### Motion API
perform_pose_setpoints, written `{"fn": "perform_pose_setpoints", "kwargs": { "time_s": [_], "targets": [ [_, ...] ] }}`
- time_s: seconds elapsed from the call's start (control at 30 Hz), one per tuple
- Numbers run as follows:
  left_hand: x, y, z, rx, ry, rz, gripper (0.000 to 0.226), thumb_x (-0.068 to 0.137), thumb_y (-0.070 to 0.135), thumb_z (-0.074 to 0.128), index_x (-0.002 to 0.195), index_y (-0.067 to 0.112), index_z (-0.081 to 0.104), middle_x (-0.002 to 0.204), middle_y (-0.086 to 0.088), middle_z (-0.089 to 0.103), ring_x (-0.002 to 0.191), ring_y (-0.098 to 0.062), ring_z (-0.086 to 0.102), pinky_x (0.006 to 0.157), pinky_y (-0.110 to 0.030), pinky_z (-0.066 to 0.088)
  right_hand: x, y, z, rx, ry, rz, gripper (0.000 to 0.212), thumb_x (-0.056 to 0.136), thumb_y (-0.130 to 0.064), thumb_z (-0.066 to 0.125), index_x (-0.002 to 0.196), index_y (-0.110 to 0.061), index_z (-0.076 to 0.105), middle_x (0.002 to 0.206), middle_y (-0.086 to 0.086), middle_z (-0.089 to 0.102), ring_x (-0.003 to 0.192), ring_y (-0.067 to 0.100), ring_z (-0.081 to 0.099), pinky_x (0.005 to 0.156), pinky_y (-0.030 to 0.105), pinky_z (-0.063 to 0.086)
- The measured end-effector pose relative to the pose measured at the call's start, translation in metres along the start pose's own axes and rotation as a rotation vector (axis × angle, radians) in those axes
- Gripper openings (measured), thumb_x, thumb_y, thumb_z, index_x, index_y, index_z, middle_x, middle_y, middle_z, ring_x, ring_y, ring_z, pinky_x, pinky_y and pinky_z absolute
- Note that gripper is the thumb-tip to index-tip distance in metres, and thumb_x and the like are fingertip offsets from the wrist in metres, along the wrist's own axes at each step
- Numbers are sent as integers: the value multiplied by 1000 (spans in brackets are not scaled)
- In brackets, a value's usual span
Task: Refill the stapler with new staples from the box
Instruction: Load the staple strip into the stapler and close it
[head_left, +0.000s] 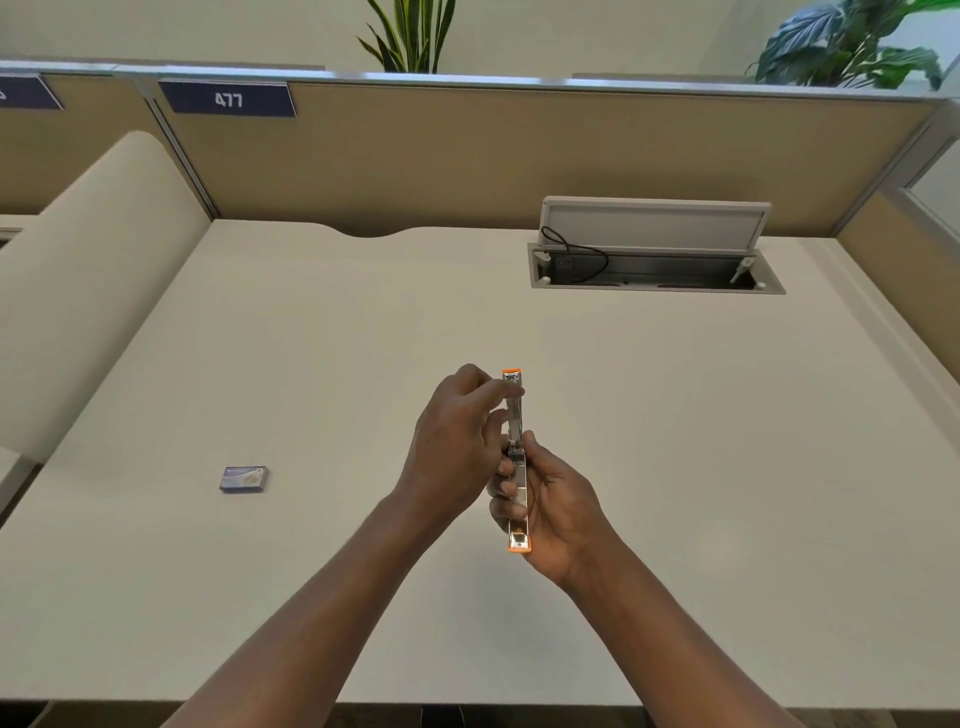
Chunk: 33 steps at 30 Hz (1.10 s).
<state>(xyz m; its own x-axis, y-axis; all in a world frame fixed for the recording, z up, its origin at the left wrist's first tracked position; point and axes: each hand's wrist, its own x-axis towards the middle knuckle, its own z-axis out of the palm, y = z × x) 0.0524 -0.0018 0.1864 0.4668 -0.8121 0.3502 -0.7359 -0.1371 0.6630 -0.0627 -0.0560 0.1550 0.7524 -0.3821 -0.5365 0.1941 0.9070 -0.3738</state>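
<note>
A pale counter (311, 364) is seen under and all around both hands. Beyond the hands, a tan partition (467, 156) is set along the counter's far edge. A rounded cream side panel (88, 291) is placed well to the left of the left hand. Beyond the right hand and a bit to its right, a cable hatch (769, 288) is sunk into the counter, its lid (654, 223) propped up, with a black cable (576, 249) looped at its left end. Two plants are seen behind the partition, one (410, 36) straight ahead of the hands, one (852, 47) far off to the right. A dark number plate (228, 98) marked 477 is fixed on the partition, ahead and left of the left hand.

The left hand (457, 447) is curled, and the far half of the stapler (517, 467) is pinched between its thumb and forefinger. The right hand (556, 504) is wrapped round the near half. The stapler is held above the counter between both hands, swung open into one long strip, orange at each end, metal rail facing up. Whether staples are in the rail cannot be told.

A small blue staple box (243, 478) is left lying on the counter, well apart to the left of the left hand, untouched.
</note>
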Motion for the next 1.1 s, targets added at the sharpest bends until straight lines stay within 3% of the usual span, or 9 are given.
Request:
{"fn": "perform_pose_setpoints", "kwargs": {
  "time_s": [0.07,0.2,0.43,0.57,0.8,1.1],
  "targets": [
    [-2,-4,-3,45,-18,63,34,86,-13,60,102,13,75,94,-2,61,86,-21,59,69,-30,48,-1,-1,1,0,2,12,37,106,-33,46,88,-8,67,66,3,55,47,12,52,36,19,37],
    [-6,-17,-11,217,-130,252,49,68,-23,55,94,13,77,101,-9,66,84,-30,61,74,-45,50,-3,-5,2,-35,25,26,37,107,-33,44,88,-8,65,65,3,54,47,11,51,35,18,36],
    [0,-38,-22,339,-250,480,38,91,0,47,97,20,78,111,-10,68,91,-31,65,75,-44,51,-10,-10,5,-155,83,102,35,108,-33,42,91,-8,60,61,3,52,43,10,50,34,17,38],
    [2,-50,-23,422,-255,543,33,92,1,55,105,23,76,115,-10,67,95,-30,63,76,-43,50,-12,-12,4,-229,108,115,36,107,-34,44,88,-8,60,61,2,52,42,10,49,34,17,37],
    [-5,-55,-17,427,-239,415,48,80,-2,53,120,18,72,119,-11,66,96,-31,63,79,-43,50,-14,-11,7,-219,100,137,36,107,-33,44,87,-8,61,59,2,53,40,10,49,32,18,37],
    [-12,-52,-16,292,-233,291,53,74,-7,56,118,18,73,118,-10,65,91,-29,62,80,-44,50,-13,-7,6,-243,81,132,36,107,-34,44,89,-9,61,61,1,50,41,8,46,31,17,34]
  ]
}}
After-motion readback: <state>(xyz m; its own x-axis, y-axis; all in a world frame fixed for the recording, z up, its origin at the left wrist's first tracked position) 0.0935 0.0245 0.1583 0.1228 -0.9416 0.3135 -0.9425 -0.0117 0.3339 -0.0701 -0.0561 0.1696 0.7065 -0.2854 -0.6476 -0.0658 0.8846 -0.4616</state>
